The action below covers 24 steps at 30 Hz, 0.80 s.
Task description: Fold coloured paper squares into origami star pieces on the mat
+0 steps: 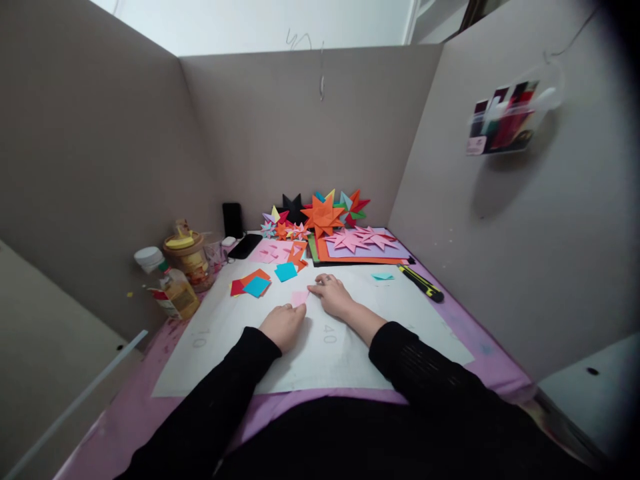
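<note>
Where the pink paper lies: flat on the white sheet (350, 363), just beyond the left hand and to the left of the right hand, so that both reach it from different sides.
Pink paper (300, 297): small; partly covered by fingers, so its long axis, if any, cannot be told.
Left hand (284, 328): narrow, curled, thumb and fingertips closed on the paper's near edge.
Right hand (332, 296): fingers loosely bent, fingertips at the paper's right side; whether they grip or only touch, one cannot tell.
Nearer hand: neither clearly, as both are at the paper.
Blue squares (257, 287): beyond the left hand, apart from it.
Yellow-black cutter (421, 283): well to the right.
</note>
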### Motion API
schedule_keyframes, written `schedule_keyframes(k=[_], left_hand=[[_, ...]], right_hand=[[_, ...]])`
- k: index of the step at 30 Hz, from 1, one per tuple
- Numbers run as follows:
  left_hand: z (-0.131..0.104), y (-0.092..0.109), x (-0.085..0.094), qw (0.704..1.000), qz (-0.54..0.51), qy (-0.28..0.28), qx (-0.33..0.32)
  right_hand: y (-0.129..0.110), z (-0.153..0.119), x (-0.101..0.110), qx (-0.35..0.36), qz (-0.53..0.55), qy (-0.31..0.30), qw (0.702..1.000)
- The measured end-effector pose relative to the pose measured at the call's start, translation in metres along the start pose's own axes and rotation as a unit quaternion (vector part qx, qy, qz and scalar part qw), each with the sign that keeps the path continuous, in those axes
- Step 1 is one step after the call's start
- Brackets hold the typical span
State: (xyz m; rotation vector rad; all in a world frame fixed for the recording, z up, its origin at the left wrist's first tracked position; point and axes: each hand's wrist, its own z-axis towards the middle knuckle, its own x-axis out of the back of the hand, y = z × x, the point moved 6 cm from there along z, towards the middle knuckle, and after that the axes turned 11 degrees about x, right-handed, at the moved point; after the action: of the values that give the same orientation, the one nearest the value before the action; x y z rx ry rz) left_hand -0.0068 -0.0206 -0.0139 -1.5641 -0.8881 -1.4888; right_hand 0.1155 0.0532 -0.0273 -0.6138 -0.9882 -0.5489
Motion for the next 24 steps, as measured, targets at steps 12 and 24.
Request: schedule_keyframes(k=[12, 24], left_hand=[[-0.006, -0.022, 0.017, 0.996, -0.051, -0.068, 0.028], [0.040, -0.045, 0.011, 0.986, -0.093, 0.119, -0.064]], right_hand=[[-0.030, -0.008, 0.000, 0.135, 0.054, -0.033, 0.989], [-0.037, -0.008, 0.002, 0.158, 0.072, -0.029, 0.984]])
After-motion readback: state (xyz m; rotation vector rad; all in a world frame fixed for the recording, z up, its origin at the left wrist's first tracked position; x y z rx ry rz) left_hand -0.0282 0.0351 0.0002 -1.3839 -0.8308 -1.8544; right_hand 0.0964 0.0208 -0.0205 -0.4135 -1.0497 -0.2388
